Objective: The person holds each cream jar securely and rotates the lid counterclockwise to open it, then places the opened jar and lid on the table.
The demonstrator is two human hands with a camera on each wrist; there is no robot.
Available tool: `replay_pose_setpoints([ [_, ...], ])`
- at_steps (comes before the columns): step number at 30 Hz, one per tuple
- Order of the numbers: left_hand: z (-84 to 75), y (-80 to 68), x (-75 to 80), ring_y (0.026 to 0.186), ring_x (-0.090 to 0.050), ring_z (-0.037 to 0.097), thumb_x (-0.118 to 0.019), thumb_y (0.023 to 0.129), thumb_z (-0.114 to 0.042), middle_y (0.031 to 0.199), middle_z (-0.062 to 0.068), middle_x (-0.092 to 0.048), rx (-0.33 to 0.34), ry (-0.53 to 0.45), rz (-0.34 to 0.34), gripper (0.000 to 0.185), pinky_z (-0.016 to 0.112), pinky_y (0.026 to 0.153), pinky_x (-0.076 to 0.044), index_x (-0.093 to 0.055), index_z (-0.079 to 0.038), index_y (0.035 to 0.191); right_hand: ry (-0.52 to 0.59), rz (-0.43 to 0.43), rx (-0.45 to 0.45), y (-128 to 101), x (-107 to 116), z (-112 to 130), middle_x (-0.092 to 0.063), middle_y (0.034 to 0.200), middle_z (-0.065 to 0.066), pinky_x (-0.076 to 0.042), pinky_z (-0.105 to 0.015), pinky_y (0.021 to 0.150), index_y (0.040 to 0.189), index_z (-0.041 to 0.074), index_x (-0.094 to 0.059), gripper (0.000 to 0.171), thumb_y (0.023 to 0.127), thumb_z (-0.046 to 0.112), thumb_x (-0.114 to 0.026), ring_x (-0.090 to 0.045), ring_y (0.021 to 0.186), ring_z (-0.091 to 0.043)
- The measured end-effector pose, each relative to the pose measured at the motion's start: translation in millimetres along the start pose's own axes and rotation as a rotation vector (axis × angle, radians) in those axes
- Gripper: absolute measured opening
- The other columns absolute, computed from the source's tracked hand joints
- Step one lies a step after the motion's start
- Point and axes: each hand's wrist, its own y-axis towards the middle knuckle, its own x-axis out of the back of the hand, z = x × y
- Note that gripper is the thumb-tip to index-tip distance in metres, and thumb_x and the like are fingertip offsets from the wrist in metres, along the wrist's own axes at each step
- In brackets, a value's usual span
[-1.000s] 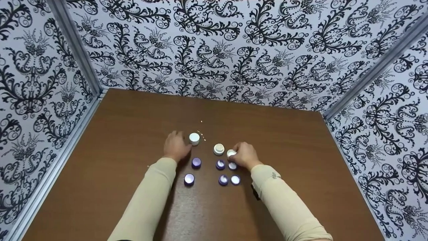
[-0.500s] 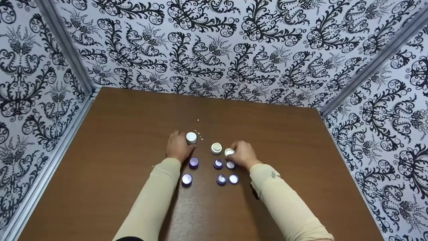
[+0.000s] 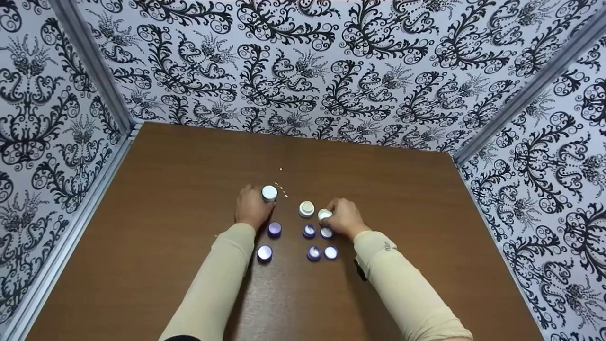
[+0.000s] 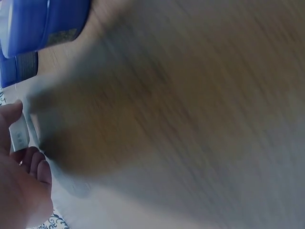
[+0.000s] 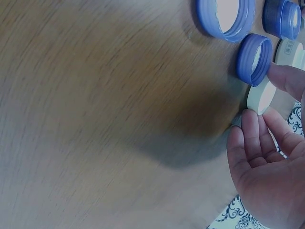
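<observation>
The white cap (image 3: pixel 269 192) stands on the brown tabletop (image 3: pixel 165 227), up and to the left of the middle white cap (image 3: pixel 307 209), and the left hand (image 3: pixel 251 208) has its fingers curled against its left side, seemingly pinching it. Just to the right of the middle cap, a third white cap (image 3: pixel 325 214) sits pinched between the thumb and fingertips of the right hand (image 3: pixel 344 219); in the right wrist view this cap (image 5: pixel 262 97) is gripped at its rim, tilted on edge. To move either cap cleanly, I judge a light grip on the side wall best, lifting straight up so the neighbours are not knocked.

Nearer the person than the middle cap lie six purple caps (image 3: pixel 308 231), two on the left, four on the right in a tight square. A few pale specks (image 3: pixel 283 189) lie beyond the left-hand cap.

The left wrist view is badly blurred: only blue shapes (image 4: pixel 43 21) and fingertips (image 4: pixel 33 164) show, so that grip is uncertain. The hands hide each cap's far side.
</observation>
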Motion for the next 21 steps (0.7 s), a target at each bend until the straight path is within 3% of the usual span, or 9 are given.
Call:
replay_pose_setpoints([
  [6,2.1,-5.9,8.2,0.101,-0.063,0.039,-0.082,0.076,-0.018,0.103,0.017,-0.067,-0.018,-0.060,-0.055,0.035,0.053,0.088,-0.048,-0.069,-0.002,0.103,0.005,-0.001,-0.004,0,0,1,-0.066,0.084,-0.004,-0.049,-0.042,0.081,0.088,0.007,-0.071,0.029,0.070,0.023,-0.086,-0.062,0.086,-0.028],
  [21,3.6,-23.4,26.5,0.094,-0.064,0.036,-0.082,0.069,-0.013,0.098,0.014,-0.067,-0.086,-0.074,-0.115,0.032,0.051,0.081,-0.050,-0.074,-0.004,0.098,0.006,0.021,0.040,0,1,-1,-0.062,0.075,-0.002,-0.049,-0.041,0.071,0.083,0.005,-0.070,0.025,0.070,0.021,-0.084,-0.059,0.075,-0.025],
])
